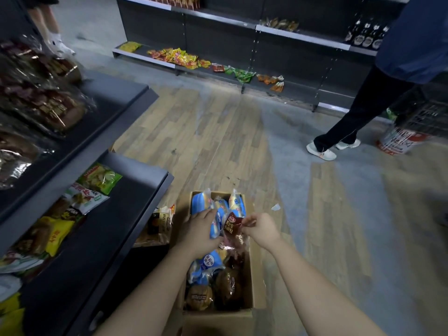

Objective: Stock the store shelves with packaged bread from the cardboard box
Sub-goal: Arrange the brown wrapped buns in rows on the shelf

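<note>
An open cardboard box stands on the floor at bottom centre, filled with blue-wrapped bread packs and brown buns. My right hand pinches the top edge of a dark red bread packet above the box. My left hand reaches into the box and holds a blue-and-white bread pack beside the red packet. Dark shelves to my left carry packaged bread and snacks.
A second person in dark trousers walks at the right, near a black crate and a red-white bucket. Another person's legs show at top left. Far shelves hold snack packets and bottles. Wood-pattern floor lies between.
</note>
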Tool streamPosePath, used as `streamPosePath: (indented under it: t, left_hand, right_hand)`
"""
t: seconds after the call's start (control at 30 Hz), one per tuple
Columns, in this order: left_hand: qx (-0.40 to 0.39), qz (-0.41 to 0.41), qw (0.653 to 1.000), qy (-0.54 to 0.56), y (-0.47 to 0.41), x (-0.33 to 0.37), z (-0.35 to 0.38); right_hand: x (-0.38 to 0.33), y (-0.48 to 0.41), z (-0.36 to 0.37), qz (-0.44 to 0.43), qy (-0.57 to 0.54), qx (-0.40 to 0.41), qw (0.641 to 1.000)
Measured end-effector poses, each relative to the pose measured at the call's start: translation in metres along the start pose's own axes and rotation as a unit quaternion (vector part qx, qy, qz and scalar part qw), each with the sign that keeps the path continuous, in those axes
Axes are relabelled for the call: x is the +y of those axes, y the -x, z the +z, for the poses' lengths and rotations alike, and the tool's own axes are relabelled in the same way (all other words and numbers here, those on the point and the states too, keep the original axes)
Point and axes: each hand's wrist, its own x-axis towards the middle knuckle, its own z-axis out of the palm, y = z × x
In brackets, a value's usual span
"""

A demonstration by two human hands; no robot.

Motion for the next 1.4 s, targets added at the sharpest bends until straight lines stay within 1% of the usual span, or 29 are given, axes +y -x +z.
streamPosePath:
  t: [0.1, 0.2, 0.33, 0.4, 0.53, 0.63, 0.73, 0.83, 0.9, 0.97, 1.03, 1.1, 1.17, 1.23, 1.3, 1.37, 1.4]
  left_hand:
    - [-0.007, 0.043, 0.999, 0.019, 0.004, 0.018, -0.024]
    - [-0.007, 0.076, 0.996, 0.045, 0.007, 0.033, -0.043]
    - [0.072, 0.076, 0.993, 0.058, 0.008, 0.046, -0.062]
    - [0.089, 0.079, 0.992, 0.049, 0.012, 0.05, -0.068]
    - [0.073, 0.08, 0.992, 0.071, 0.02, 0.055, -0.074]
    - [0.077, 0.076, 0.991, 0.082, 0.025, 0.059, -0.079]
    - [0.085, 0.084, 0.988, 0.094, 0.031, 0.061, -0.085]
    - [0.09, 0.085, 0.984, 0.126, 0.036, 0.064, -0.089]
    - [0.095, 0.079, 0.982, 0.142, 0.039, 0.067, -0.091]
    - [0.1, 0.08, 0.98, 0.149, 0.041, 0.069, -0.093]
    - [0.11, 0.072, 0.979, 0.159, 0.041, 0.07, -0.095]
    - [0.125, 0.057, 0.976, 0.169, 0.04, 0.07, -0.097]
    - [0.14, 0.047, 0.972, 0.185, 0.04, 0.07, -0.1]
    - [0.139, 0.034, 0.963, 0.227, 0.042, 0.07, -0.102]
    - [0.123, 0.016, 0.943, 0.308, 0.045, 0.07, -0.103]
    - [0.106, -0.027, 0.906, 0.408, 0.046, 0.069, -0.101]
    - [0.095, -0.06, 0.881, 0.459, 0.047, 0.07, -0.1]
  right_hand:
    - [-0.025, 0.012, -0.025, -0.016, -0.047, -0.007, 0.999]
    - [-0.049, 0.025, -0.044, -0.041, -0.136, -0.018, 0.99]
    - [-0.066, 0.039, -0.055, -0.061, -0.212, -0.029, 0.975]
    - [-0.068, 0.045, -0.057, -0.055, -0.246, -0.03, 0.967]
    - [-0.068, 0.055, -0.061, -0.049, -0.286, 0.008, 0.957]
    - [-0.068, 0.06, -0.065, -0.043, -0.314, 0.037, 0.948]
    - [-0.071, 0.063, -0.068, -0.045, -0.317, 0.054, 0.946]
    - [-0.076, 0.066, -0.071, -0.064, -0.288, 0.074, 0.953]
    - [-0.077, 0.066, -0.071, -0.078, -0.252, 0.09, 0.96]
    - [-0.077, 0.064, -0.07, -0.091, -0.191, 0.117, 0.97]
    - [-0.081, 0.066, -0.069, -0.111, -0.155, 0.125, 0.974]
    - [-0.083, 0.07, -0.066, -0.102, -0.187, 0.115, 0.97]
    - [-0.083, 0.071, -0.064, -0.056, -0.237, 0.09, 0.966]
    - [-0.082, 0.072, -0.061, -0.021, -0.292, 0.075, 0.953]
    - [-0.082, 0.074, -0.062, -0.009, -0.351, 0.09, 0.932]
    - [-0.082, 0.075, -0.064, -0.002, -0.391, 0.098, 0.915]
    - [-0.081, 0.075, -0.065, -0.002, -0.398, 0.106, 0.911]
